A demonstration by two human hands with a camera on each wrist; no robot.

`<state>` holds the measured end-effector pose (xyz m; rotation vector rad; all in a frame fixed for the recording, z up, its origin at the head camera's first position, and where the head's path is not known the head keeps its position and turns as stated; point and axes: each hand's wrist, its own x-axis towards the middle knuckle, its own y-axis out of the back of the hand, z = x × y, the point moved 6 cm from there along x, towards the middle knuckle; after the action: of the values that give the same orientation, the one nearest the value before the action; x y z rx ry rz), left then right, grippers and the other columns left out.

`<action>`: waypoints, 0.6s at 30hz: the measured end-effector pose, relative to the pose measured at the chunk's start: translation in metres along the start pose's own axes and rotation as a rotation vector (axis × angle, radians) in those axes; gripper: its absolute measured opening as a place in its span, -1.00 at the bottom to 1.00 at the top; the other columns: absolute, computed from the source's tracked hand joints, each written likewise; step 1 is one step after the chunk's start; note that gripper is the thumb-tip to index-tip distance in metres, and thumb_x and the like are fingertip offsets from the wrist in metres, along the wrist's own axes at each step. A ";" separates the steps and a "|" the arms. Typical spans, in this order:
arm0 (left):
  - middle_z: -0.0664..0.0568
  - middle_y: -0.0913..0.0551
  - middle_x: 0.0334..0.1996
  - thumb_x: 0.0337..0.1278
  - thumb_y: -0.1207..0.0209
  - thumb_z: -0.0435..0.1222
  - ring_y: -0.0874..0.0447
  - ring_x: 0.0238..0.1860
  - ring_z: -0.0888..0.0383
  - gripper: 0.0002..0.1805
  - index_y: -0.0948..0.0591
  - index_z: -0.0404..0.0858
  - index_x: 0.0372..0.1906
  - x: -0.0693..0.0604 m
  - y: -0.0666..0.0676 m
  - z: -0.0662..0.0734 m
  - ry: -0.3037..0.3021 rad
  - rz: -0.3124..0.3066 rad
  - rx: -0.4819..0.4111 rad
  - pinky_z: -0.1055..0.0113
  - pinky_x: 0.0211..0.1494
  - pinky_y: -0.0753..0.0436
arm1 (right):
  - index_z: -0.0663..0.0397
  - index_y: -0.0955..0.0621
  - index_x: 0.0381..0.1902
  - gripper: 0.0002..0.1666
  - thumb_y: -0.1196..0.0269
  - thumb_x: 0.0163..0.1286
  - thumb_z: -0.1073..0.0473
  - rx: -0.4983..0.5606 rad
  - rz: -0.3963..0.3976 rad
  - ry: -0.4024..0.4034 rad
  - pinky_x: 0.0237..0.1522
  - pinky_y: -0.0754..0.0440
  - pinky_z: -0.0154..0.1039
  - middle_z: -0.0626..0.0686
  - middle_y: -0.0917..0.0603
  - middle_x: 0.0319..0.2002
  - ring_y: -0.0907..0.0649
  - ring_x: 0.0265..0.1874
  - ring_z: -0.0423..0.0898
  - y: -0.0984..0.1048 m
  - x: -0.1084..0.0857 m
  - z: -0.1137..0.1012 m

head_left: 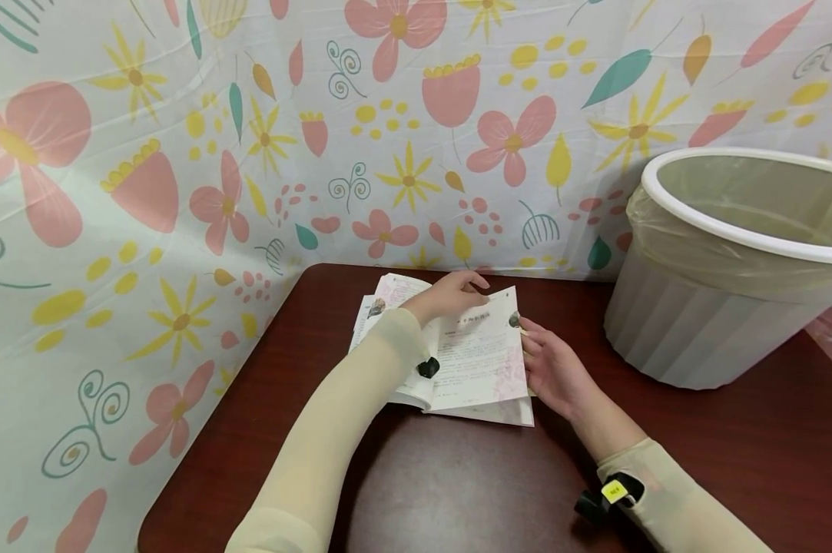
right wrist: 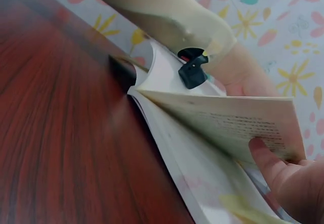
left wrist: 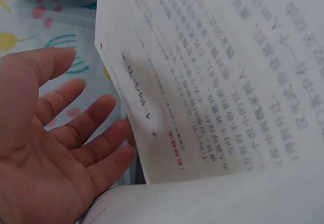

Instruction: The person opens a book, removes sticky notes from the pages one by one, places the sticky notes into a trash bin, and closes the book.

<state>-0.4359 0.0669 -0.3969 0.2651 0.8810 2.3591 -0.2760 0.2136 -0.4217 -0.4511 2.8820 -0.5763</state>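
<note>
Two hands and one open book (head_left: 478,369) meet us in the head view, the book lying on one counter (head_left: 250,430). The left hand (head_left: 452,296) is over the book's upper part; the right hand (head_left: 557,369) is at its right edge. Right of the book we count one bin (head_left: 692,322); behind the book hangs one flowered cloth (head_left: 402,153).

In the left-wrist view, we see the left hand loosely open beside the book's raised leaf (left wrist: 212,82), five digits showing, gripping nothing; whether it touches paper we cannot tell.

In the right-wrist view, one thumb (right wrist: 263,155) rests against the leaf's underside, the right hand relaxed, not clenched.
</note>
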 end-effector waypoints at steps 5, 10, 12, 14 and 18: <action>-0.02 -0.62 0.24 0.48 -0.17 -0.09 -0.59 0.22 0.09 -0.53 -0.54 -0.15 0.36 -0.010 0.005 0.004 -0.027 -0.026 -0.013 0.15 0.30 -0.58 | -0.07 0.29 0.69 -0.18 0.25 0.66 -0.03 0.011 -0.011 0.003 0.18 -0.59 -0.22 0.12 0.10 0.68 -0.39 0.36 -0.10 -0.010 0.004 -0.003; -0.03 -0.63 0.26 0.48 -0.17 -0.07 -0.57 0.31 0.07 -0.51 -0.51 -0.09 0.40 -0.027 0.010 0.004 -0.022 -0.058 -0.055 0.13 0.38 -0.55 | -0.10 0.25 0.69 -0.20 0.27 0.66 -0.09 -0.009 -0.034 0.011 0.18 -0.58 -0.18 0.13 0.03 0.65 -0.39 0.36 -0.09 -0.024 0.009 -0.005; -0.03 -0.61 0.30 0.47 -0.18 -0.05 -0.55 0.35 0.07 -0.48 -0.50 -0.08 0.42 -0.034 0.013 0.004 -0.028 -0.063 -0.060 0.13 0.40 -0.54 | -0.12 0.24 0.69 -0.21 0.29 0.66 -0.11 -0.021 -0.035 0.015 0.18 -0.56 -0.17 0.14 0.01 0.64 -0.37 0.36 -0.06 -0.029 0.012 -0.006; -0.03 -0.59 0.34 0.47 -0.17 -0.03 -0.52 0.39 0.06 -0.46 -0.48 -0.08 0.44 -0.043 0.015 0.003 -0.032 -0.069 -0.053 0.11 0.43 -0.52 | -0.15 0.25 0.69 -0.21 0.29 0.66 -0.12 -0.030 -0.030 0.017 0.18 -0.55 -0.16 0.15 0.00 0.63 -0.35 0.36 -0.03 -0.033 0.015 -0.006; 0.02 -0.52 0.42 0.47 -0.18 -0.02 -0.44 0.48 0.05 -0.42 -0.44 -0.10 0.47 -0.059 0.020 -0.002 -0.043 -0.088 -0.024 0.07 0.52 -0.43 | -0.19 0.21 0.70 -0.24 0.32 0.68 -0.15 -0.041 -0.029 0.033 0.18 -0.55 -0.15 0.13 -0.10 0.59 -0.37 0.35 0.00 -0.041 0.021 -0.006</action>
<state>-0.3983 0.0183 -0.3844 0.2611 0.8274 2.2729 -0.2860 0.1726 -0.4023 -0.4943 2.9287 -0.5346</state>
